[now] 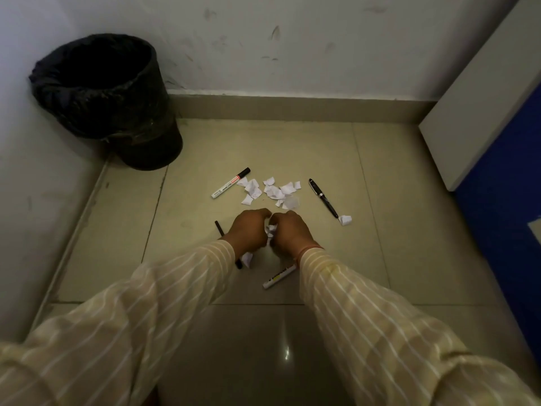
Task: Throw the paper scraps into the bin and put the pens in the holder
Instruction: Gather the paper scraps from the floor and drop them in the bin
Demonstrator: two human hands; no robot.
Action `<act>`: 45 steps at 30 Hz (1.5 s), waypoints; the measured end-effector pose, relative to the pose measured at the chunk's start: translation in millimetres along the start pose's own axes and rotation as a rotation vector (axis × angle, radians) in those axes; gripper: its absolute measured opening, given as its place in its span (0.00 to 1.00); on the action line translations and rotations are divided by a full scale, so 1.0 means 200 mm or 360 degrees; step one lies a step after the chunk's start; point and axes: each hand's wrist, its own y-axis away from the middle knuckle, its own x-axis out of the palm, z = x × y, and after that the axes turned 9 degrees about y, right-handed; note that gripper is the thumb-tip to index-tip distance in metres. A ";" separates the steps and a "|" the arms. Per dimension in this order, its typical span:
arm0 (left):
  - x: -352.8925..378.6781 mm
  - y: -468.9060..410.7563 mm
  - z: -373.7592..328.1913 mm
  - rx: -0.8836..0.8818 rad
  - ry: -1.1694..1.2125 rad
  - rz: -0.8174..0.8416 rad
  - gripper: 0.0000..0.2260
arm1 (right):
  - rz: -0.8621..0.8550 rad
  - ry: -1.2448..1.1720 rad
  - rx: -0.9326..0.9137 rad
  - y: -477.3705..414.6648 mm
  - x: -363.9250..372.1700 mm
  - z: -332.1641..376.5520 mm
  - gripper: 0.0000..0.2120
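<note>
Step in hand: gathering paper; both hands work low over the pale tiled floor (292,148), pressed knuckle to knuckle on the near side of the scrap pile.
Left hand (251,228): curled closed, fingers tucked under, pinching one side of a crumpled white paper wad (270,231).
Right hand (291,231): likewise curled closed on the other side of that wad; how much paper is bunched inside the two fists is hidden.
Scrap pile: loose torn white paper scraps (270,191) lie spread on the floor, the landmark for what follows.
Stray paper: one crumpled white scrap (345,220) to the right of the pile; another white scrap (247,259) on the near side of it, under the left wrist.
Bin: black round bin lined with a black plastic bag (102,98), in the corner well beyond and left of the pile, mouth open.
Pens: white marker with black cap and red label (230,183) touching the pile's left edge; glossy black fountain pen (323,198) just right of the pile; slim black pen (219,228) near and left, partly under the left sleeve; white marker with yellow label (278,277) nearest the person.
Holder: not in view.
Progress: early, I judge; most scraps and all four pens lie on the floor.
Next move: probably sweep the pile into the held wad, keeping a tight cupped grip so small bits do not drop, then carry it up and left over the bin mouth.
</note>
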 end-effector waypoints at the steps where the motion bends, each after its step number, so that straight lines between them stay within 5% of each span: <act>1: -0.01 0.00 0.00 0.0007 0.0035 -0.0022 0.30 | -0.0026 -0.0022 0.0011 0.01 0.00 0.00 0.17; 7: -0.17 -0.01 -0.05 0.0103 -0.0355 0.0288 0.39 | 0.0095 0.0043 0.0006 -0.02 -0.02 -0.02 0.15; 12: -0.16 0.03 -0.05 0.0031 -0.0807 0.0486 0.55 | 0.0359 0.0146 -0.0025 -0.05 -0.06 0.00 0.35; 19: -0.10 -0.01 0.02 0.0071 -0.0679 0.0388 0.62 | 0.0335 0.0162 0.0024 -0.04 -0.03 0.01 0.36; 22: -0.10 -0.01 0.05 0.0037 -0.0478 0.0209 0.53 | 0.0348 0.0171 0.0040 -0.03 -0.05 0.02 0.39; 25: -0.07 0.00 0.05 0.0031 -0.0287 0.0163 0.34 | 0.0306 0.0230 0.0028 0.02 0.00 0.06 0.45; 28: 0.00 0.02 0.03 0.0011 -0.0115 0.0022 0.20 | 0.0083 0.0070 0.0083 0.08 0.09 0.13 0.32; 31: 0.03 0.05 0.03 -0.0142 0.0211 -0.0151 0.20 | -0.0069 -0.0171 0.0111 0.11 0.12 0.15 0.16; 35: -0.04 0.05 0.03 -0.0422 0.0842 -0.0119 0.31 | -0.0042 -0.0422 0.0155 0.11 0.03 0.09 0.05; 40: -0.27 0.06 -0.09 -0.0505 0.1610 0.0012 0.26 | 0.0220 -0.1403 0.0323 0.08 -0.21 0.03 0.10; 45: -0.64 0.05 -0.21 -0.0313 0.1368 -0.0117 0.14 | 0.0147 -0.1453 0.0099 0.06 -0.59 0.20 0.14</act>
